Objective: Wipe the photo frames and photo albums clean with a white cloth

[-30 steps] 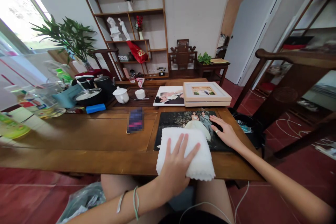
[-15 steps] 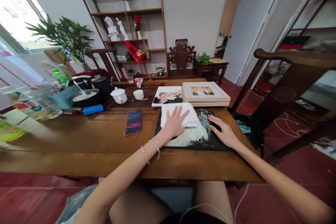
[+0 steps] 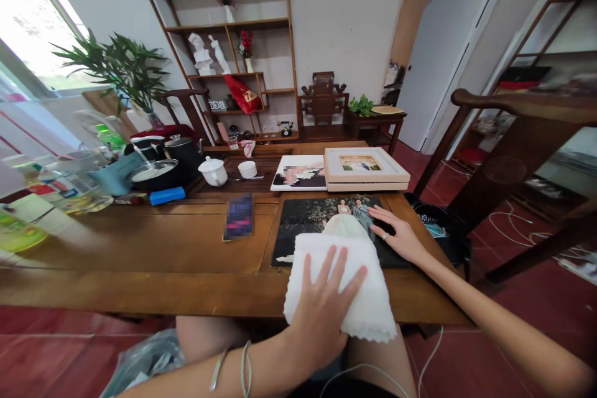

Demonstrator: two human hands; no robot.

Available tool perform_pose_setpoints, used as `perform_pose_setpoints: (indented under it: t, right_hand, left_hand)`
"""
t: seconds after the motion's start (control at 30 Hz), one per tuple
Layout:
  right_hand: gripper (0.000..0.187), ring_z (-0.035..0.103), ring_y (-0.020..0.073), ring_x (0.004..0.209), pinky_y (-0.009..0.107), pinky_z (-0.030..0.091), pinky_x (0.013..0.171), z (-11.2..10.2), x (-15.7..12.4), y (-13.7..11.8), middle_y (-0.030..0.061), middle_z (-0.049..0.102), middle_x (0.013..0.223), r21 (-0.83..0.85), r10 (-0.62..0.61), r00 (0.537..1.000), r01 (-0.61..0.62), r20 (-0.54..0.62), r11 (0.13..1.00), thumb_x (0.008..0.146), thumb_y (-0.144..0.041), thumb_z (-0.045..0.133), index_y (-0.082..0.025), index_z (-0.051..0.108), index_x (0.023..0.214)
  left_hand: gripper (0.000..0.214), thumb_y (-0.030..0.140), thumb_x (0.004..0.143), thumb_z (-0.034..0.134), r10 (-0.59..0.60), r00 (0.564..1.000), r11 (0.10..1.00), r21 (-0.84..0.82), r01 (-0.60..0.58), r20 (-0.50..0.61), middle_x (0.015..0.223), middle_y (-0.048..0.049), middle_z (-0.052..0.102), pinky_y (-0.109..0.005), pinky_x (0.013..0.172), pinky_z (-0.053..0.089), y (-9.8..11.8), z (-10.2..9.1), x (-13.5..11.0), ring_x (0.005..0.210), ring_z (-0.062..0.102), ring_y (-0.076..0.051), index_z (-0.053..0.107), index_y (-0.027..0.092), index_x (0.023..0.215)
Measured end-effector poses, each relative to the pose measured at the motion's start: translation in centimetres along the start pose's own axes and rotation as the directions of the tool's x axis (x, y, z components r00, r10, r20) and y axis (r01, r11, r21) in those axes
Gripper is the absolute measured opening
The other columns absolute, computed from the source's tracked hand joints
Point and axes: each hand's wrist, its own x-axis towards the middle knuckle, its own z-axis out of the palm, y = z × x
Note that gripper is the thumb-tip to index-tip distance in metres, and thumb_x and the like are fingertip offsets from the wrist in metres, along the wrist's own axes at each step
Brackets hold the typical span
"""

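Note:
A dark wedding photo panel (image 3: 298, 224) lies flat on the wooden table, showing a couple and a pale dress. Over its near edge spreads a white cloth (image 3: 373, 280) with a scalloped border, its lower part hanging past the table's front edge. My left hand (image 3: 321, 298) lies on this cloth with fingers stretched and spread; the palm's underside is hidden. At the panel's right side, my right hand (image 3: 396, 233) rests open, its fingertips touching the picture. A ring is on that hand, and bracelets circle my left wrist.
Behind the panel are a white photo board (image 3: 298, 173) and a stack of light frames (image 3: 367, 169). A phone (image 3: 239, 216) lies to the left. Farther left stand a lidded white cup (image 3: 213, 171), a blue box (image 3: 167, 196) and bottles. A wooden chair (image 3: 508, 155) stands right.
My left hand and the white cloth have moved toward me, from the upper left of the panel to its near edge, uncovering the upper picture. My right hand has stayed in place.

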Motion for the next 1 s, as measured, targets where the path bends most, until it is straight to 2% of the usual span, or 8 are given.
perform_pose_setpoints:
  t: [0.1,0.23,0.3,0.4,0.5,0.67,0.9,1.0]
  right_hand:
    - [0.037,0.047,0.0283,0.132,0.054,0.034,0.113,-0.1,0.0,0.0,0.0061,0.062,0.132,-0.006,-0.005,1.000,0.005,0.004,1.000,0.085,-0.039,0.061,-0.027,0.066,0.120]
    - [0.037,0.045,0.0282,0.133,0.054,0.034,0.113,-0.1,0.0,-0.1,0.0067,0.062,0.132,-0.014,-0.020,0.999,0.021,0.026,1.000,0.086,-0.039,0.059,-0.026,0.066,0.121]
    - [0.039,0.045,0.0281,0.134,0.054,0.033,0.113,-0.1,0.0,-0.2,0.0065,0.059,0.135,-0.018,-0.017,0.999,0.018,0.035,1.000,0.087,-0.039,0.058,-0.027,0.064,0.124]
    - [0.044,0.045,0.0273,0.134,0.052,0.033,0.113,0.0,-0.1,-0.4,0.0074,0.054,0.140,-0.036,-0.001,1.000,0.002,0.028,0.999,0.088,-0.040,0.058,-0.026,0.059,0.129]
    - [0.046,0.045,0.0271,0.134,0.050,0.033,0.113,0.1,-0.1,-0.6,0.0092,0.054,0.141,-0.048,0.006,1.000,-0.005,0.020,0.999,0.088,-0.041,0.057,-0.025,0.058,0.130]
    - [0.040,0.047,0.0285,0.132,0.051,0.034,0.113,0.0,0.0,-0.5,0.0096,0.056,0.138,-0.057,0.011,1.000,-0.010,0.023,0.998,0.088,-0.040,0.057,-0.024,0.063,0.124]
    - [0.038,0.050,0.0300,0.130,0.054,0.035,0.111,0.0,0.0,0.2,0.0114,0.057,0.137,-0.063,0.027,0.999,-0.029,-0.028,0.998,0.088,-0.039,0.055,-0.021,0.065,0.120]
    - [0.038,0.049,0.0305,0.130,0.055,0.034,0.112,0.2,0.0,0.5,0.0116,0.058,0.136,-0.062,0.014,0.999,-0.016,-0.044,0.998,0.088,-0.038,0.054,-0.021,0.066,0.119]
  left_hand:
    - [0.098,0.027,0.073,0.063,-0.034,0.999,0.999,-0.013,0.034,0.010,0.161,-0.0087,0.001,-0.066,0.112,0.007,-0.9,-0.7,1.2,0.146,0.000,-0.036,0.008,0.033,0.153]
    - [0.085,0.025,0.080,0.058,-0.137,0.989,0.990,-0.022,0.138,0.050,0.160,-0.0110,0.011,-0.064,0.111,0.016,-4.1,-2.3,6.2,0.147,0.007,-0.033,0.015,0.031,0.153]
    - [0.082,0.025,0.082,0.058,-0.150,0.987,0.988,-0.017,0.151,0.059,0.160,-0.0111,0.013,-0.063,0.111,0.018,-5.7,-2.6,8.9,0.147,0.010,-0.033,0.017,0.030,0.152]
    - [0.078,0.025,0.083,0.057,-0.200,0.979,0.979,0.038,0.201,-0.041,0.159,-0.0145,0.015,-0.065,0.111,0.016,-7.4,-2.0,11.8,0.146,0.011,-0.035,0.019,0.026,0.152]
    - [0.079,0.026,0.083,0.058,-0.222,0.967,0.969,0.080,0.233,-0.125,0.159,-0.0157,0.016,-0.067,0.110,0.014,-8.0,-0.9,12.9,0.146,0.010,-0.037,0.020,0.025,0.152]
    - [0.081,0.025,0.081,0.061,-0.142,0.986,0.985,0.090,0.150,-0.090,0.159,-0.0154,0.015,-0.066,0.110,0.015,-6.4,-0.6,11.4,0.146,0.010,-0.036,0.022,0.025,0.151]
    - [0.088,0.030,0.079,0.061,-0.017,0.998,1.000,0.015,0.018,-0.057,0.161,-0.0121,0.007,-0.065,0.112,0.010,-0.7,-0.7,3.6,0.147,0.001,-0.034,0.014,0.029,0.153]
    - [0.089,0.033,0.079,0.060,0.002,0.998,1.000,-0.029,-0.004,-0.067,0.161,-0.0105,0.006,-0.064,0.113,0.009,0.3,-0.7,1.9,0.147,0.001,-0.033,0.011,0.030,0.153]
